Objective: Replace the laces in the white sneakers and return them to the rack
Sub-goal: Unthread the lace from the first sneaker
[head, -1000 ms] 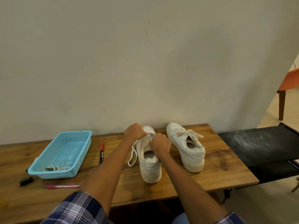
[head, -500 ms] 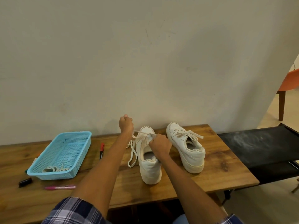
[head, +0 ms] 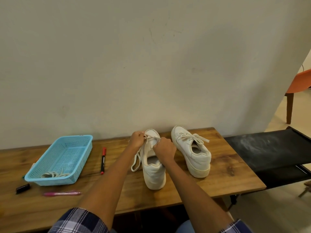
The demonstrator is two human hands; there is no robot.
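While the laced sneaker (head: 191, 149) waits at 3 o'clock, both hands (head: 164, 149) are pinching lace (head: 152, 136) ends, snugging the near sneaker (head: 154, 167).

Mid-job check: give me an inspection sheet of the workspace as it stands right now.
Surface: wooden table against a plain wall.
Job's things: near sneaker being laced; far sneaker already tied; spare laces in the blue basket.
Clutter: red marker, pink pen, small black object.
Hands: left hand and right hand each pinch the lace.
Cables: nothing seen.
Surroundings: black rack, orange chair.
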